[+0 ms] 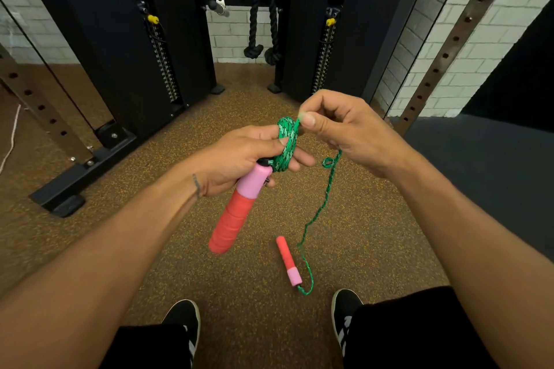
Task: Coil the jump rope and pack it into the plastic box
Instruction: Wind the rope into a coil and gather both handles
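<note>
The left hand grips one handle and the coil wound on its fingers, the right hand pinches the rope, light, limp and likely to kink, trailing to the second handle on the floor; no box visible.

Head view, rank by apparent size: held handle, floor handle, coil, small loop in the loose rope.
1. held handle (nearness to the camera inflates it)
2. coil and floor handle, alike, unranked
3. small loop

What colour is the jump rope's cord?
The cord is green with lighter flecks, clearest in the head view.
</note>
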